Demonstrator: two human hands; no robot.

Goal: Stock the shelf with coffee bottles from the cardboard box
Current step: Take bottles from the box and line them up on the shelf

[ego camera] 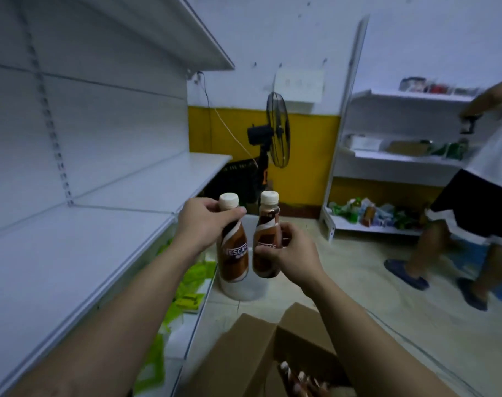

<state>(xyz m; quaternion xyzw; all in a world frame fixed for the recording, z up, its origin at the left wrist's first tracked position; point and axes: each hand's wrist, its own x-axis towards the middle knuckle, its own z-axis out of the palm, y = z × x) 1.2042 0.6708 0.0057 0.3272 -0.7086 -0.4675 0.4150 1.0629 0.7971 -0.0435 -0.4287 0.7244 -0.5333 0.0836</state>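
Observation:
My left hand [201, 224] grips a brown coffee bottle [234, 253] with a cream cap around its neck, held upright in mid-air. My right hand [290, 250] holds a second brown coffee bottle [265, 224] by its middle, upright and close beside the first. Both bottles hang just off the right end of the bare white shelf [72, 247] on my left. The open cardboard box [261, 348] sits on the floor below my arms, with more bottles [298, 379] showing inside.
Green packages [187, 285] lie on the lower shelf. A white bucket [244, 287] stands on the floor behind the bottles. A black fan [275, 130] stands by the yellow wall. Another person [473, 196] walks at the right beside a second stocked shelf [387, 159].

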